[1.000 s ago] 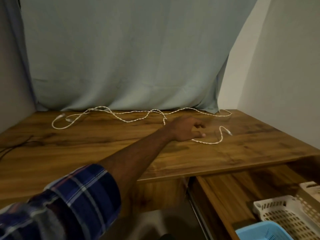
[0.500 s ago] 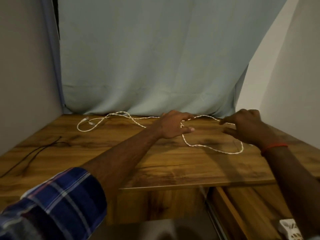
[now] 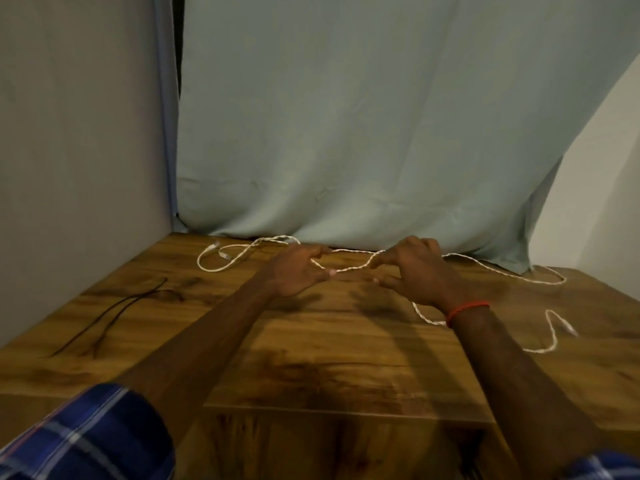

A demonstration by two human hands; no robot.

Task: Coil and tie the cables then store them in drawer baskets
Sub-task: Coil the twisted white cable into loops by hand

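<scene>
- Head view: the wooden tabletop (image 3: pixel 332 368) is walled on its left edge and backed by a pale blue curtain (image 3: pixel 346 133), so open room for moving lies only toward the front edge.
- Most of the white braided cable (image 3: pixel 349 269) sprawls along the back edge, its left end looped near the back left corner and its right end trailing toward the right edge; pulling hard could, I judge, whip a connector off the right edge.
- Left hand (image 3: pixel 298 273) pinches the cable with fingers partly curled.
- Right hand (image 3: pixel 414 273) pinches it just beside, other fingers spread; a short span hangs between them.
- Thin black cable (image 3: pixel 114 311) near the left edge lies well apart, so tangling seems unlikely.
</scene>
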